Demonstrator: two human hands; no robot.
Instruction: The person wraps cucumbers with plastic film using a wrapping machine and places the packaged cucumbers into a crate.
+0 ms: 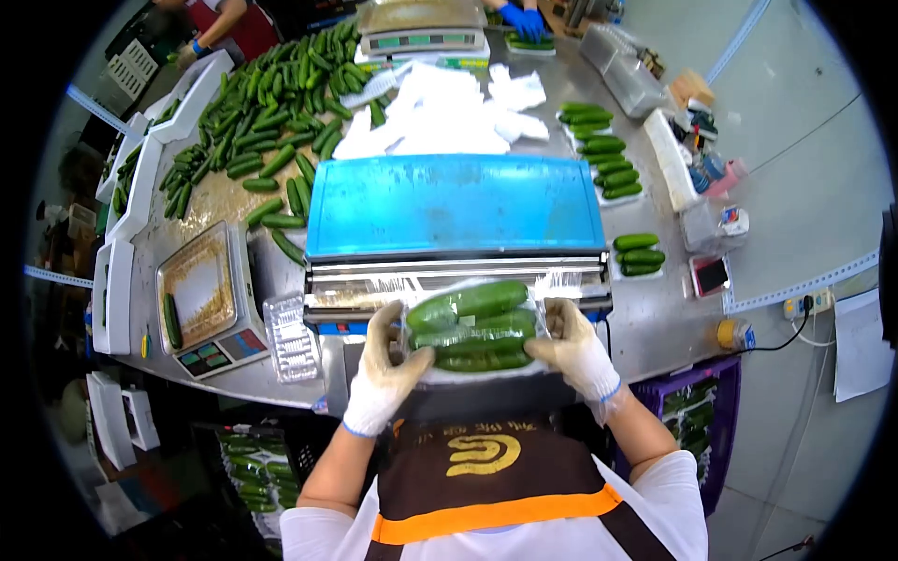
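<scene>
A tray of several green cucumbers (472,327) under clear film is held level in front of the wrapping machine (458,206), which has a blue top. My left hand (385,365), in a whitish glove, grips the tray's left edge, with the thumb on the near left corner. On the right edge my right hand (575,348), gloved too, closes its thumb and fingers. The film has wrinkles and shines over the cucumbers. Behind the tray, a strip of clear film (374,283) lies across the machine's front.
Loose cucumbers (281,93) are heaped at the back left. A scale (201,290) with one cucumber stands left; another scale (421,39) is at the back. Trayed cucumbers (613,168) line the right. A co-worker's blue-gloved hands (524,21) are at the far edge. A purple crate (720,421) stands below right.
</scene>
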